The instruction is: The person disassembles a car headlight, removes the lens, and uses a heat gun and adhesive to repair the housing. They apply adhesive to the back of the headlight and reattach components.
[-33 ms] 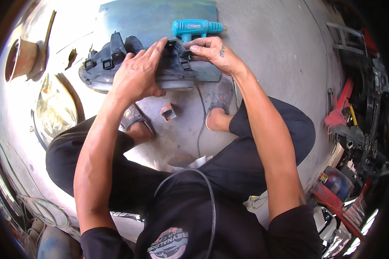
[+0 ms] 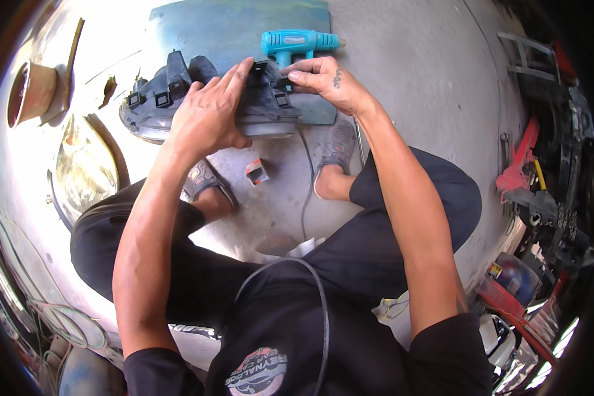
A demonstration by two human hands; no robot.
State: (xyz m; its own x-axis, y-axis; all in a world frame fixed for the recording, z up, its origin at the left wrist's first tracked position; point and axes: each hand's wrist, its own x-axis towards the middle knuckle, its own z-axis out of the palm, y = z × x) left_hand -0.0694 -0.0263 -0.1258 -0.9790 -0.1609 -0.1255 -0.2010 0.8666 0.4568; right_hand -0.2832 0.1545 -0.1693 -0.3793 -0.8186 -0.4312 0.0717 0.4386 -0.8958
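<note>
A car headlight (image 2: 160,99) lies on the floor ahead of me, its black back up and its clear lens edge toward me. Across its middle lies my left hand (image 2: 212,109), gripping it with long fingers over the housing and the thumb at the near edge. At the housing's right end, my right hand (image 2: 317,78) is closed in a pinch. Whatever its fingertips hold is hidden or too small to make out. Just beyond that hand, a turquoise heat gun (image 2: 296,42) rests on a blue-green board (image 2: 234,26).
Between my feet sits a small open box (image 2: 257,172), near a grey cable (image 2: 307,198). A second headlight (image 2: 86,158) and a round rusty pot-like part (image 2: 33,92) stand at left. Along the right are a red jack-like tool (image 2: 520,162) and piled parts. Coiled hose (image 2: 66,323) lies lower left.
</note>
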